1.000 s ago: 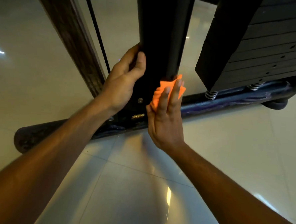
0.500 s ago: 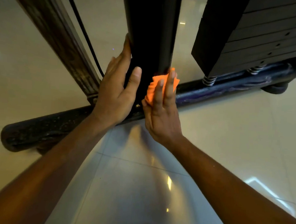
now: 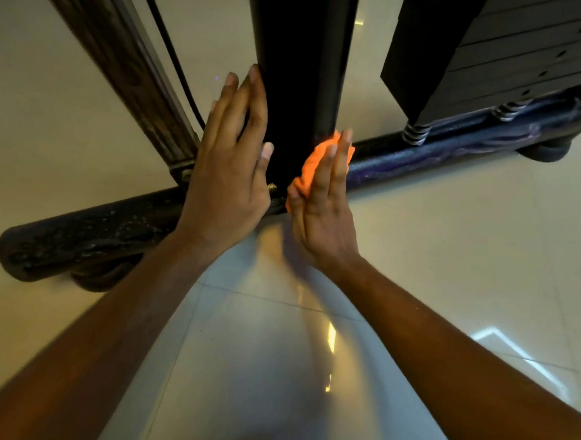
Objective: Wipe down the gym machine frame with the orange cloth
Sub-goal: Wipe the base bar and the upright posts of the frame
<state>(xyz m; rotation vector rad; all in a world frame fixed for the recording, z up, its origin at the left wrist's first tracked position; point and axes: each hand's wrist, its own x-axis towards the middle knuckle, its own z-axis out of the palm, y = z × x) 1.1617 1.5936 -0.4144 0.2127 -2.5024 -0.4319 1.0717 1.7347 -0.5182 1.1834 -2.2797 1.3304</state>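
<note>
the cloth [image 3: 315, 160] is bright orange, plain, with no print. the upright post [image 3: 299, 60] it lies against is flat black. left of the post, the slanted bar [image 3: 118, 59] is dark brown with lengthwise grooves, and the cable [image 3: 170, 49] next to it is black. below the post, the base tube [image 3: 87, 238] is black with pale speckles; right of the post it takes a blue-purple sheen. the weight stack [image 3: 517, 53], right of the post, is matt black, on silver springs [image 3: 415, 134]. the floor [image 3: 450, 246] is glossy cream tile with thin grey joints.
</note>
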